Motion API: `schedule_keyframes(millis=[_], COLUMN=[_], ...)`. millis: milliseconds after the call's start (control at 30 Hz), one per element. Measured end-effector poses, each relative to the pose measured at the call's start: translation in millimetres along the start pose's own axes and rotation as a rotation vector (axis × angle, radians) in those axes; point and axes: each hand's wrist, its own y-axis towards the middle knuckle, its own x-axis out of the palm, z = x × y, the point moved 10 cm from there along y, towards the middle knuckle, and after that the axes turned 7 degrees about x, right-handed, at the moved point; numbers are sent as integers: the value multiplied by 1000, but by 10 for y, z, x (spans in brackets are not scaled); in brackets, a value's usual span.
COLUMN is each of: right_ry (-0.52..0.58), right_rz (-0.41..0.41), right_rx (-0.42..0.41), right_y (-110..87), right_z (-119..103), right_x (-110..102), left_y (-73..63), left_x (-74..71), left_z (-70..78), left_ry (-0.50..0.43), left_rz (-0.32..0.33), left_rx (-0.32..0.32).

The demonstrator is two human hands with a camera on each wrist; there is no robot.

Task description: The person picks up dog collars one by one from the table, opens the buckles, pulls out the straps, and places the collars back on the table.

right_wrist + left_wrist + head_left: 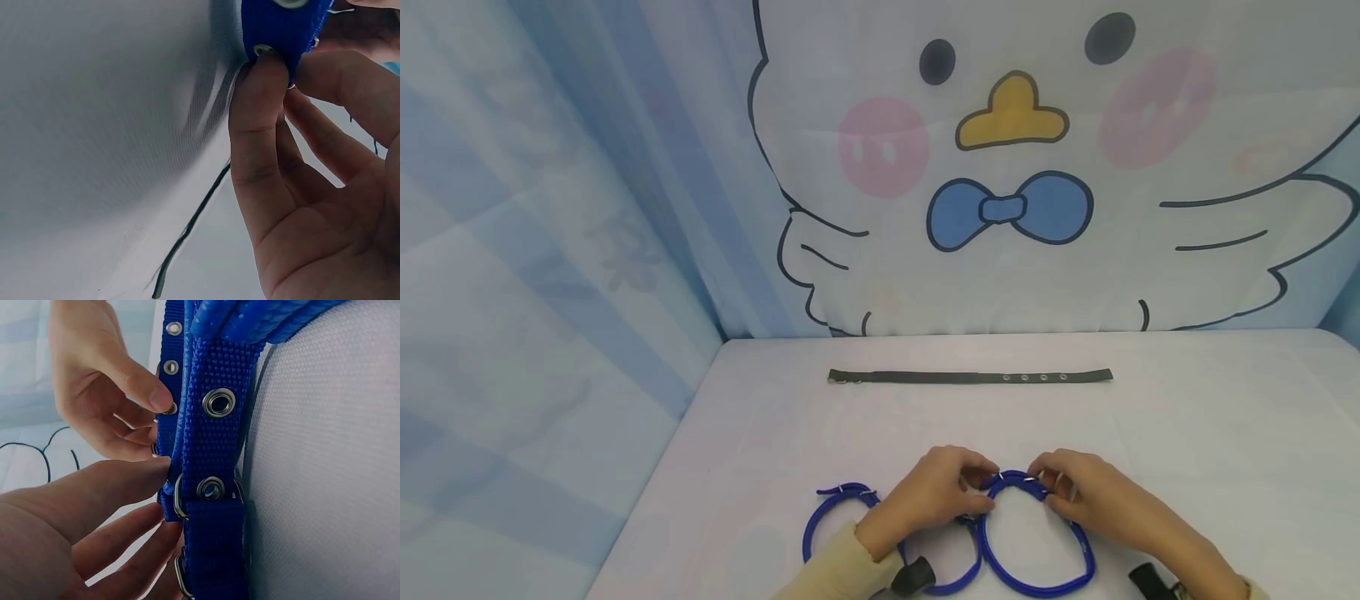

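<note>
Both hands are at the top of the right-hand blue collar [1045, 592], a buckled strap looped into a ring on the table. With thumb and fingers, my left hand [934, 493] pinches its strap on the left of the top. My right hand [1093, 496] pinches the same strap on the right, its thumb tip by a metal eyelet in the left wrist view. Closer to that camera stands another blue collar [215, 444] with eyelets and metal loops. A middle blue collar [955, 587] lies partly under my left forearm, against the held one.
Farther left a third blue collar [807, 537] is looped, its strap end sticking out; the left sleeve covers part of it. Across the back of the white table [760, 433] lies a dark green collar [925, 377], stretched straight. A printed curtain [880, 275] hangs behind.
</note>
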Motion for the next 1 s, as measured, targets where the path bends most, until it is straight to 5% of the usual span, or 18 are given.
schedule_keyframes(millis=[200, 567, 1000], right_ry=[-3, -9, 27], right_rz=[8, 43, 69], right_rx=[42, -47, -31], right_y=[-3, -52, -67], right_z=[20, -79, -228], right_x=[-26, -138, -269], left_y=[1, -10, -105], left_x=[0, -70, -223], left_z=[31, 64, 85], left_ry=[-18, -100, -219], left_rz=[3, 58, 147], left_rx=[23, 62, 64])
